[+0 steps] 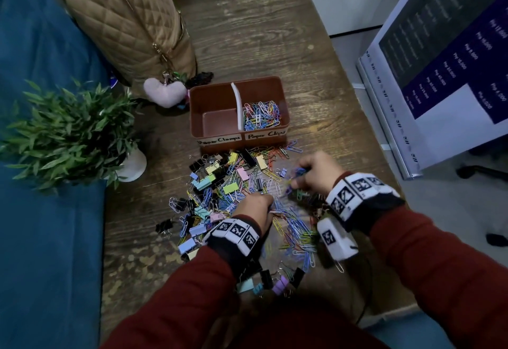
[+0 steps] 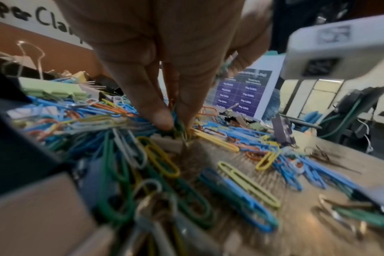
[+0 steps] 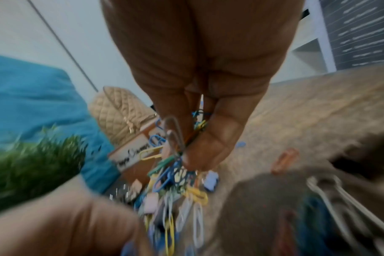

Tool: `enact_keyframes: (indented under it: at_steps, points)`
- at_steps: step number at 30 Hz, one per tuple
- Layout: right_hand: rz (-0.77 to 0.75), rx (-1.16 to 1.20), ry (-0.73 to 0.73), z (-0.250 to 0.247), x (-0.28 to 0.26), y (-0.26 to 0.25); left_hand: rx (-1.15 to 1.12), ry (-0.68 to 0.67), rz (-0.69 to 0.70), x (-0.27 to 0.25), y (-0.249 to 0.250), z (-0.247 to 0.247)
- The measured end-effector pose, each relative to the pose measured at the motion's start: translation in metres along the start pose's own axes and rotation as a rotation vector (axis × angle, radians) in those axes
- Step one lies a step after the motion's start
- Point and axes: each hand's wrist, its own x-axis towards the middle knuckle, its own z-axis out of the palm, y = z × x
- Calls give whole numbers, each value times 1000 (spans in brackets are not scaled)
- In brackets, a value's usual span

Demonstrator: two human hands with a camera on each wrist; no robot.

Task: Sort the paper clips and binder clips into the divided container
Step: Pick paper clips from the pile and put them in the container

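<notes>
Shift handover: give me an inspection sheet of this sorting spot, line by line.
Surface: wooden table, worn and scuffed.
Job's things: brown divided container; its right compartment holds paper clips, the left looks bare. Mixed pile of paper clips and binder clips lies in front of it.
Clutter: potted plant, quilted bag, heart charm.
Grippers: left hand pinches clips in the pile; right hand holds a bunch of paper clips.
Cables: thin dark cable near the right sleeve.
Surroundings: blue sofa, price banner.
</notes>
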Motion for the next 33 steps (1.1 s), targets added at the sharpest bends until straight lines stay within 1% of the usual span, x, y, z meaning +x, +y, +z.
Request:
enact_keyframes:
  at_steps: [3, 5, 6, 9, 11, 13, 15, 17, 20, 23, 24, 26, 27, 28, 30, 31, 33]
  points:
    - [-64, 161, 109, -25, 14, -27, -38, -10, -48, 0, -2, -5]
    - [-75, 334, 159, -37, 28, -48, -64, -15, -78, -1, -4, -9]
    - [-87, 373, 190, -42, 36, -60, -69, -13, -79, -1, -4, -11]
    - [-148, 352, 284, -47, 62, -89, -93, -6, -83, -3, -3, -19]
    - [-133, 296, 315, -46, 74, -98, -117, 10, -89, -3, -2, -25]
    - [-110, 275, 331, -43, 85, -97, -165, 44, -97, -2, 0, -35]
    - [-123, 290, 356, -42, 86, -86, -207, 94, -101, 1, 4, -52]
    - [-125, 300, 390, -43, 81, -64, -253, 157, -94, 8, 8, -73]
    - [-79, 303, 428, -42, 63, -15, -289, 291, -54, 25, 13, -110]
    - [-34, 220, 376, -32, 34, 21, -252, 421, -21, 50, 18, -143]
    - [-10, 184, 340, -28, 23, 28, -252, 446, -15, 58, 19, -153]
    - [33, 214, 238, -18, 8, 34, -249, 478, -15, 74, 22, -167]
    - [32, 216, 217, -13, 5, 35, -238, 486, -24, 80, 23, -171]
    - [27, 165, 222, -10, 5, 34, -220, 488, -36, 85, 22, -174]
    - [-3, -14, 219, -7, 7, 30, -161, 462, -63, 89, 18, -174]
    - [-20, -123, 181, -7, 8, 27, -135, 444, -73, 88, 15, -170]
    - [-75, -339, 54, -4, 3, 17, -131, 413, -88, 79, 8, -158]
